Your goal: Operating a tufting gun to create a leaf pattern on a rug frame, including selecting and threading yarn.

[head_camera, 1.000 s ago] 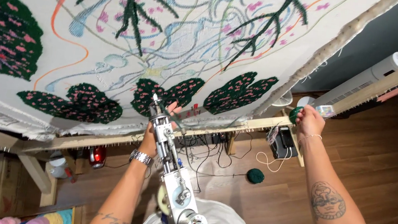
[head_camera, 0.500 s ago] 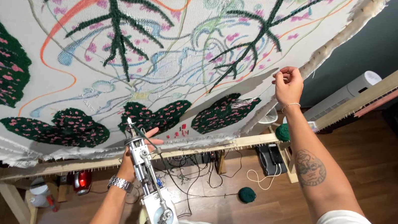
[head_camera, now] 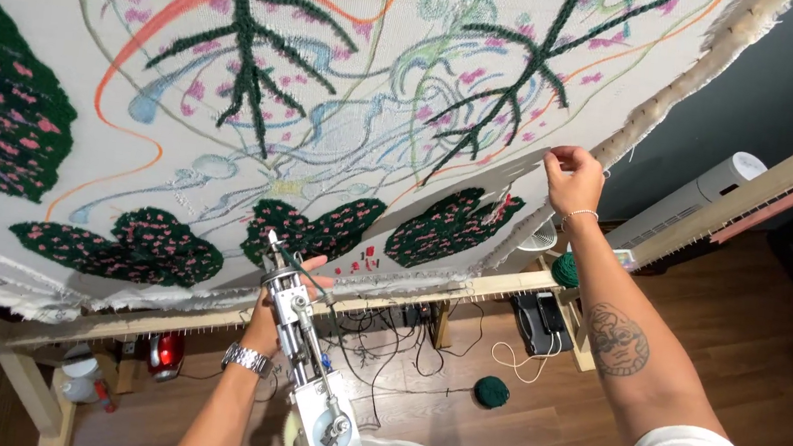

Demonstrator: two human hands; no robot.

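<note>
Since half a second ago my right hand (head_camera: 573,179) has dropped a little, fingers pinched on the white cloth's (head_camera: 351,96) edge. My left hand (head_camera: 281,305) grips the metal tufting gun (head_camera: 307,374) (tip near a dark green leaf patch (head_camera: 310,233)), above the wooden frame (head_camera: 428,293).

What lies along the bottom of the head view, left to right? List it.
Red lamp → left hand → tufting gun → green yarn ball on the floor → black pedal → right hand, raised at the cloth edge.
</note>
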